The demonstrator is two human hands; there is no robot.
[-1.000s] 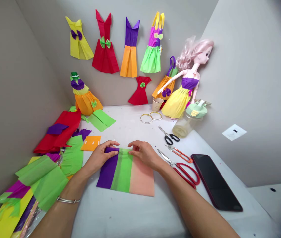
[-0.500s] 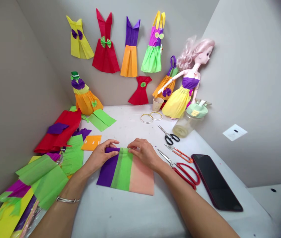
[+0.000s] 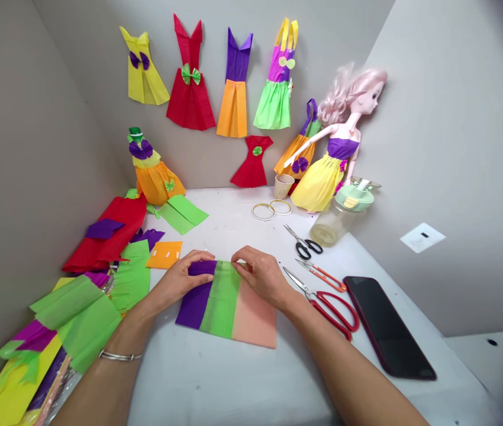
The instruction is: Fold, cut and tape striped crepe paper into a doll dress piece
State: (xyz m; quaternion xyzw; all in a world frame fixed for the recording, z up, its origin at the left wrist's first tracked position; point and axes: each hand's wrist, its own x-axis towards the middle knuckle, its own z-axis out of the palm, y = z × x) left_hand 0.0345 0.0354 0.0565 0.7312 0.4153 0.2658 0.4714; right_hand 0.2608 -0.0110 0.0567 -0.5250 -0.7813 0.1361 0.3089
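A striped sheet of crepe-like paper (image 3: pixel 225 302) in purple, green and peach lies in front of me, its far edge between my hands. My left hand (image 3: pixel 188 273) grips the purple part at the far left corner, thumb on top and fingers behind. With thumb and forefinger, my right hand (image 3: pixel 257 273) pinches the far edge near where green meets peach. A silver bangle (image 3: pixel 121 356) circles my left wrist. Just left of the sheet is an orange paper piece (image 3: pixel 164 255) with small white strips.
Black-handled scissors (image 3: pixel 303 242), orange thread snips (image 3: pixel 321 276), red-handled scissors (image 3: pixel 329 307) and a phone (image 3: pixel 389 325) lie to the right. Coloured paper (image 3: pixel 87 331) is heaped at left. Behind stand a doll (image 3: pixel 342 148), a lidded jar (image 3: pixel 334 223), a paper cup (image 3: pixel 283 187) and two bangles (image 3: pixel 263 212).
My right hand has shifted slightly along the far edge, and that edge sits a little higher in view. The near left corner of the sheet has moved slightly away from me.
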